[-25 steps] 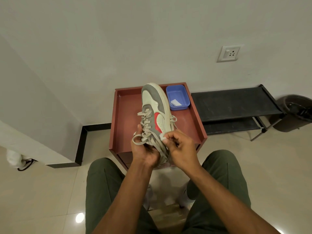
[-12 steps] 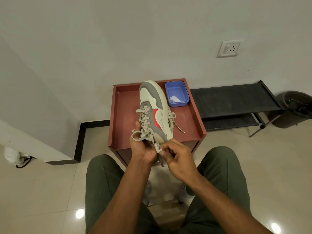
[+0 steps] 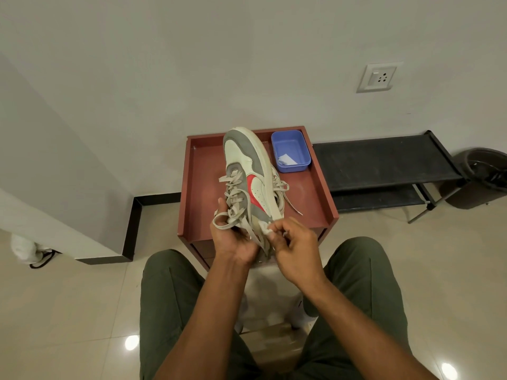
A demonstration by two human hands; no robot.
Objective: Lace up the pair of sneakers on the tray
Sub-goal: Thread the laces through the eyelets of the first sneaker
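Note:
A white and grey sneaker [image 3: 248,171] with a red side mark is held up over the red-brown tray [image 3: 200,187], toe pointing away from me. My left hand [image 3: 233,238] grips its heel end from the left, with loose beige lace loops [image 3: 223,222] hanging over the fingers. My right hand [image 3: 292,245] pinches the sneaker's heel collar at the right. A second sneaker [image 3: 279,192] lies mostly hidden behind the first, and one of its lace ends [image 3: 293,207] trails across the tray.
A blue plastic tub [image 3: 290,153] with a scrap of paper sits at the tray's back right corner. A black low shoe rack [image 3: 384,165] stands to the right, a dark bin [image 3: 482,176] beyond it. My knees flank the tray's stand on the tiled floor.
The sneaker has tilted a little further onto its side. My right hand has shifted up along the heel, from the lace ends to the collar edge.

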